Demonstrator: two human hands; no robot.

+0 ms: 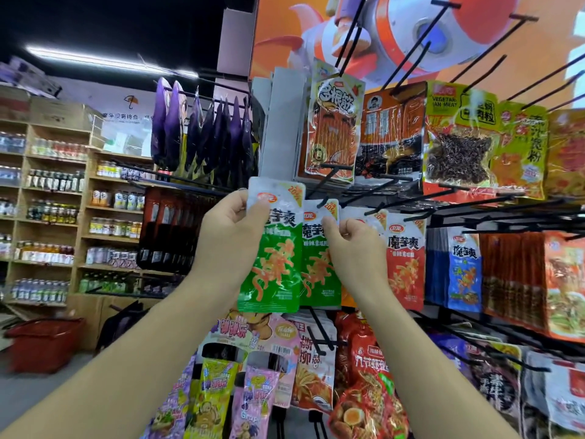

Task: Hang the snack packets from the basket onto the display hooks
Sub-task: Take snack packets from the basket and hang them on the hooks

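Where the left hand (228,232) closes its fingers (257,213) over the white top strip, it pinches one green packet (275,258). The packet is upright, its top raised slightly above the hook row, probably so the hang-hole can be lined up. The right hand (357,248) pinches the top corner of a second green packet (318,267), which hangs just beside the first at a black hook (323,203). It is likely steadying that one so the newcomer can slide on in front. Whether the hole sits fully on the wire, cannot tell. Count: two green packets, one in hand and one at the hook. To the right hang one red packet (405,258) facing front, with more behind that can't be counted, and one blue packet (463,264). One red basket (44,324) sits on the floor, well apart at lower left, its contents hidden.
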